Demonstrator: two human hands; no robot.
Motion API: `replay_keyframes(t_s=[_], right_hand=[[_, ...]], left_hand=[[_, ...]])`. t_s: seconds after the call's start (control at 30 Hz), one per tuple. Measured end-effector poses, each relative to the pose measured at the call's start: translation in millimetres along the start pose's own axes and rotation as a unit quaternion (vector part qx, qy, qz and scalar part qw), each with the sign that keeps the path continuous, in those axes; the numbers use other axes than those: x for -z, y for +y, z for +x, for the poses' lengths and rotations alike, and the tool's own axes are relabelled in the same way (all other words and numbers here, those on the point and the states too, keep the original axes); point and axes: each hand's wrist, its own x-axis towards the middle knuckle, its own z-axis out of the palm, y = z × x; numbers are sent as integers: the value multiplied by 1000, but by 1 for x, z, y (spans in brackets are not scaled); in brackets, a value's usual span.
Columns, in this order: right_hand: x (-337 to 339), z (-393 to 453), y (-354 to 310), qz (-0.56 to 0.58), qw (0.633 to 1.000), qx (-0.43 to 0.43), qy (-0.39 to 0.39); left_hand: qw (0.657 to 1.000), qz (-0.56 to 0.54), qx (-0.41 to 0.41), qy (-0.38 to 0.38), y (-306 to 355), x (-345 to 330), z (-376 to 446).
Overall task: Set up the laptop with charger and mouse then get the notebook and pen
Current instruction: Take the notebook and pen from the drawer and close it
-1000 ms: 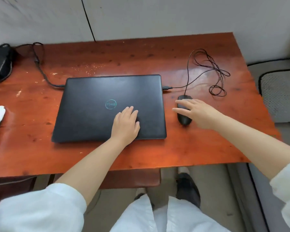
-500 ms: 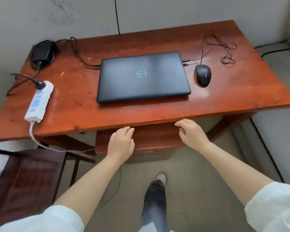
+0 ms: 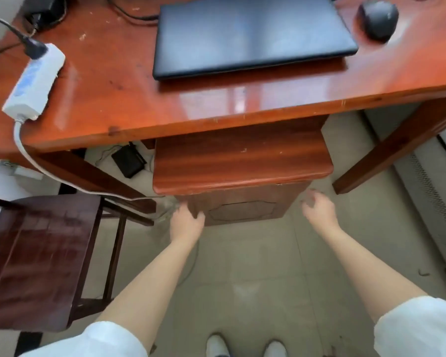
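The closed black laptop (image 3: 252, 34) lies on the red-brown desk (image 3: 113, 99), its charger cable (image 3: 129, 15) running left to the black power brick (image 3: 45, 10). The black mouse (image 3: 379, 19) sits to the right of the laptop. Below the desk stands a wooden cabinet (image 3: 242, 161). My left hand (image 3: 187, 222) touches the cabinet's front left edge, fingers spread. My right hand (image 3: 318, 210) hovers by the cabinet's front right corner, fingers apart and holding nothing. No notebook or pen is visible.
A white power strip (image 3: 34, 83) lies on the desk's left side with a black plug in it. A dark wooden chair (image 3: 36, 256) stands at the left. A small black box (image 3: 129, 161) lies on the floor under the desk. My shoes (image 3: 245, 347) are at the bottom.
Both hands left the laptop and mouse and dropped below the desk edge to the cabinet front. The view has tilted down and moved back from the desk.
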Motion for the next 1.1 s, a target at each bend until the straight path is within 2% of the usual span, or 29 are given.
replay_keyframes(t_s=[0.13,0.27,0.43,0.53,0.6,0.73,0.9,1.0,1.1], right_hand=[[-58,46,18,126,983,10,132],[-93,65,32,271,908,65,312],[-112,85,39,290,868,149,375],[-108,83,42,269,885,127,358],[-99,79,44,250,897,126,343],[-88,73,45,219,913,133,317],[-80,69,44,218,924,126,287],[-79,66,48,224,925,130,280],[-76,56,50,251,921,111,276]], left_hand=[[988,-25,-72,132,-34,-48,36],[947,-43,-180,263,-51,-79,66],[912,-173,-213,306,-51,-100,94],[892,-258,-192,318,-44,-100,93],[890,-289,-163,311,-39,-94,89],[900,-288,-129,299,-36,-85,86],[904,-270,-132,303,-37,-83,83],[905,-277,-126,298,-40,-81,80],[915,-240,-121,300,-45,-75,76]])
